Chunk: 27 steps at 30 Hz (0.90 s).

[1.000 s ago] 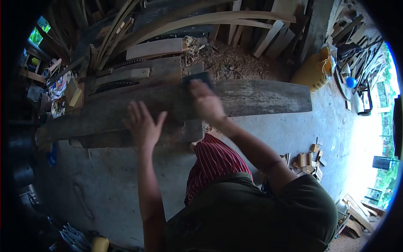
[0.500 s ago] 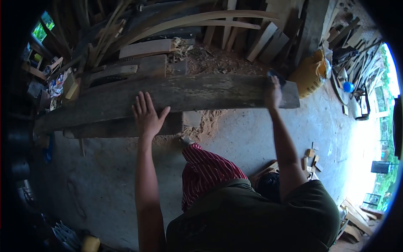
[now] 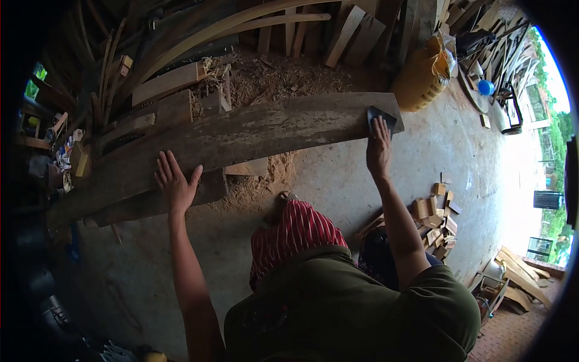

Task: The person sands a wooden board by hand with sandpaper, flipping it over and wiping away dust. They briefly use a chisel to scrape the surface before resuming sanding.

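Observation:
A long, dark, weathered wooden plank (image 3: 265, 127) lies across in front of me. My left hand (image 3: 177, 183) rests on its near side with fingers spread, palm down. Close to the plank's right end, my right hand (image 3: 379, 149) presses its fingers on a dark square sheet of sandpaper (image 3: 382, 116), which lies against the wood. The fingers hide part of that sheet. Beneath the plank shows a shorter thick timber (image 3: 208, 187).
Sawdust (image 3: 274, 187) covers the concrete floor (image 3: 325, 175) under the plank. A yellow sack (image 3: 422, 75) stands beyond the right end. Wood offcuts (image 3: 435, 214) lie by my right arm. Curved strips (image 3: 241, 27) and boards lean at the back.
My view has turned, so the plank appears farther left and more slanted. My right hand and the sandpaper have slid nearer the plank's right end. My left hand stays flat on the wood.

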Tool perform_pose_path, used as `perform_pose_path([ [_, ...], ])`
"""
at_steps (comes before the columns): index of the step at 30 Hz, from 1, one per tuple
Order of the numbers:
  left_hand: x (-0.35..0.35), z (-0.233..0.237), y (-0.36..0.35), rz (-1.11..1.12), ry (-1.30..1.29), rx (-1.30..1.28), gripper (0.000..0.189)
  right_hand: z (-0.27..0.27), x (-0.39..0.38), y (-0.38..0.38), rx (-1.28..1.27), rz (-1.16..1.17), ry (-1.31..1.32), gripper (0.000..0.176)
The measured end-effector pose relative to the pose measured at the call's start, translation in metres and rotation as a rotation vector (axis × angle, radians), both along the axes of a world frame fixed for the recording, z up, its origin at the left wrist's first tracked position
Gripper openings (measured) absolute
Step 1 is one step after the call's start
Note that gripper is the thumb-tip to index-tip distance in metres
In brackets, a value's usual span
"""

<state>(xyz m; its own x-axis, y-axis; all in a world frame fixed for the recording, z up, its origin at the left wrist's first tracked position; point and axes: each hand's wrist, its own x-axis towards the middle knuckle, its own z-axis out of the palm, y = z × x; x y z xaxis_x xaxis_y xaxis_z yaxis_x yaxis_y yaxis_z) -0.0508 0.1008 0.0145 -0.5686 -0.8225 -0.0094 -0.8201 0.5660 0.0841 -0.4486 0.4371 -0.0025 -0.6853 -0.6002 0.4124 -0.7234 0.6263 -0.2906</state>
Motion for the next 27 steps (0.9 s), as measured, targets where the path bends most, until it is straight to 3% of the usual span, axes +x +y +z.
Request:
perform_pose_path([
  [3,0.001,-0.002,-0.001,0.006,-0.012,-0.003,0.1,-0.019,0.002,-0.011,-0.005,-0.161,0.015,0.05],
  [5,0.0,-0.003,-0.001,0.006,-0.011,-0.006,0.1,-0.008,0.043,-0.033,-0.089,0.15,-0.042,0.058],
  [7,0.002,-0.002,-0.001,0.009,0.001,0.022,0.1,0.012,0.082,-0.05,0.002,0.441,-0.173,0.051],
  [9,0.002,-0.002,-0.004,0.005,-0.011,0.018,0.1,0.017,0.063,-0.041,0.073,0.528,-0.182,0.047],
  [12,0.001,0.001,-0.001,0.017,-0.017,0.038,0.101,0.0,-0.025,-0.009,0.005,0.199,-0.026,0.053],
  [15,0.001,0.002,-0.001,0.024,-0.01,0.059,0.102,-0.018,-0.11,0.021,0.035,-0.105,0.048,0.044],
  [17,-0.004,0.006,-0.002,0.035,-0.006,0.067,0.103,-0.015,-0.152,0.032,-0.201,-0.154,-0.43,0.04],
  [19,-0.023,0.013,0.012,0.118,0.129,0.102,0.105,-0.015,-0.166,0.035,-0.303,-0.207,-0.389,0.041],
  [21,-0.054,0.015,0.027,-0.028,0.256,0.012,0.109,-0.001,-0.162,0.026,-0.298,0.025,-0.273,0.041],
  [22,-0.075,0.018,0.038,-0.105,0.276,-0.012,0.11,0.001,-0.162,0.02,-0.298,0.025,-0.277,0.041],
  [24,-0.117,0.022,0.056,-0.324,0.153,-0.113,0.116,0.003,-0.173,0.003,-0.037,-0.084,-0.342,0.042],
  [27,-0.181,0.024,0.081,-0.602,0.201,-0.023,0.114,-0.002,-0.214,-0.01,0.016,-0.082,-0.531,0.044],
])
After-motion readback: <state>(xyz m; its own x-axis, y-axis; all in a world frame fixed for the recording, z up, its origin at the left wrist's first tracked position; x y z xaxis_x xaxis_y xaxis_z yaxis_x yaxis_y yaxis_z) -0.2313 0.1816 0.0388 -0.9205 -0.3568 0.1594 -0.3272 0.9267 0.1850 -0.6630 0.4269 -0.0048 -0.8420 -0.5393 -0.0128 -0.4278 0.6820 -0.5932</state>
